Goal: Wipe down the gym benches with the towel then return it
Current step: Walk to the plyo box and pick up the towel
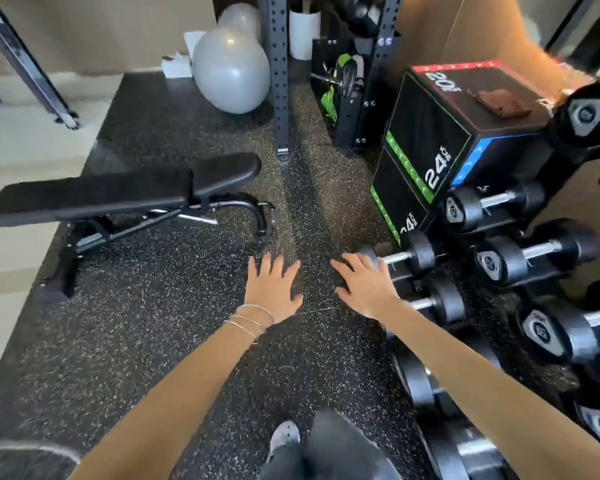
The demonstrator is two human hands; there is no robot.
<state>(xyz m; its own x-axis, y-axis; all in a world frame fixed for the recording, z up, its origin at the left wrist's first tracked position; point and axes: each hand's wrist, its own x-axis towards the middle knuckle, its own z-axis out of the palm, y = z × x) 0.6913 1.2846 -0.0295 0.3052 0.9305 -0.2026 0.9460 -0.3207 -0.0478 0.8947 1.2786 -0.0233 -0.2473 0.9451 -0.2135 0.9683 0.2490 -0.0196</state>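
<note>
A black padded gym bench [118,192] stands on the speckled rubber floor at the left, lying flat. A brown towel [497,102] lies crumpled on top of the upper black plyo box [440,133] at the right. My left hand [272,289] and my right hand [366,285] are stretched out side by side over the floor in the middle, palms down, fingers spread, holding nothing. Both hands are well apart from the bench and from the towel. Thin bracelets circle my left wrist.
A dumbbell rack [520,258] with several black dumbbells runs along the right, close to my right hand. A grey exercise ball [231,69] and a black rack upright [279,74] stand at the back. My shoe [284,436] shows at the bottom.
</note>
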